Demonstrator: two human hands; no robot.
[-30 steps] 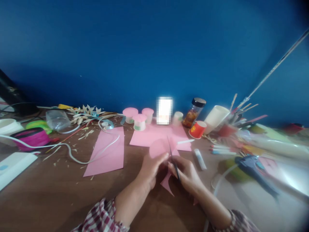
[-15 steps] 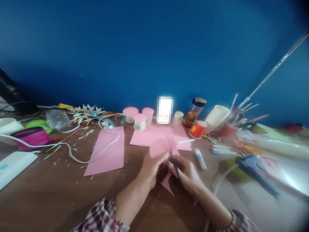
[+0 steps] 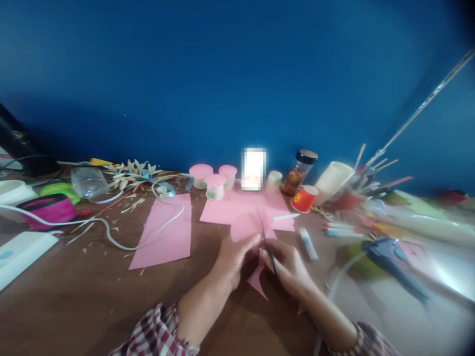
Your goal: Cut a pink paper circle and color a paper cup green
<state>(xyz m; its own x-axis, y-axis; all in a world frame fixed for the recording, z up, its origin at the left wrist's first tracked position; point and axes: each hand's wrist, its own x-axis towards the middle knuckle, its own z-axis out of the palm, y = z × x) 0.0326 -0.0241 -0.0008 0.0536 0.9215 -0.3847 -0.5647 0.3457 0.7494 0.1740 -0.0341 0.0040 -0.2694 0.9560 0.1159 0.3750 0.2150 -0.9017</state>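
Note:
My left hand (image 3: pixel 235 257) pinches a rounded piece of pink paper (image 3: pixel 245 226) above the middle of the table. In my right hand (image 3: pixel 287 262) are dark scissors (image 3: pixel 271 254), their blades pointing away from me at the paper's right edge. A curved pink strip (image 3: pixel 257 281) hangs below, between the two hands. Under and behind the held piece lies a larger pink sheet (image 3: pixel 218 210). Three small white cups, one of them in front (image 3: pixel 214 193), stand at the back with pink paper discs (image 3: pixel 201 170) on top.
Another pink sheet (image 3: pixel 166 232) lies at left, crossed by a white cable (image 3: pixel 111 240). A glue stick (image 3: pixel 308 244), red paper cup (image 3: pixel 304 199), lidded jar (image 3: pixel 299 173) and several markers (image 3: pixel 341 230) are at right. A glue gun (image 3: pixel 397 264) rests farther right. A white power strip (image 3: pixel 24 254) sits at left.
Almost nothing differs. The rounded pink paper and both hands have shifted very slightly; the scissors stay at its right edge.

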